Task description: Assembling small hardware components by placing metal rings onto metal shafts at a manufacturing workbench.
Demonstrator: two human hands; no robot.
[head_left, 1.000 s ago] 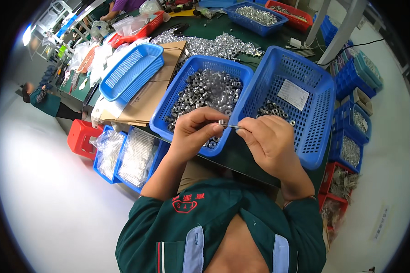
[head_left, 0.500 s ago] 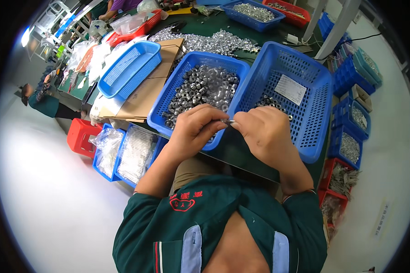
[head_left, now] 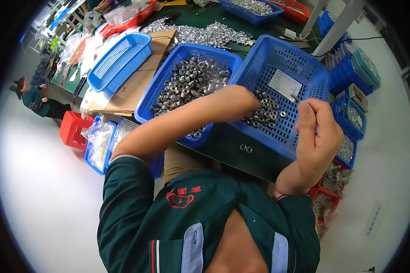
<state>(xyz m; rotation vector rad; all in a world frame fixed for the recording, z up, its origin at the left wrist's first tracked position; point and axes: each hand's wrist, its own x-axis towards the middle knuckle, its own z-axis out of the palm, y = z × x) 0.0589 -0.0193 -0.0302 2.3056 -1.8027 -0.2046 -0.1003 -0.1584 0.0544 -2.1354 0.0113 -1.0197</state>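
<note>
My left hand [head_left: 242, 101] reaches over the wall between two blue baskets, beside a small pile of dark metal nuts [head_left: 265, 110] in the right basket [head_left: 305, 59]. The back of that hand hides its fingers. Over the right edge of the same basket, my right hand [head_left: 320, 129] is closed, thumb against forefinger, with the tip of a thin metal rod [head_left: 296, 97] sticking out. Many more nuts, some glossy as if under clear plastic, fill the left basket [head_left: 143, 102]. Two loose nuts [head_left: 246, 148] lie on the table in front.
A white paper slip [head_left: 284, 85] lies in the right basket. Further left, a light blue basket [head_left: 118, 63] rests on cardboard [head_left: 157, 54]. Shiny metal parts [head_left: 205, 34] cover the far table. Stacked bins [head_left: 351, 113] stand at right, a red stool [head_left: 73, 129] at left.
My hands have parted from a shared hold on a small metal piece. The left has moved right to the pile of nuts; the right has moved right with the rod. Two loose nuts now show.
</note>
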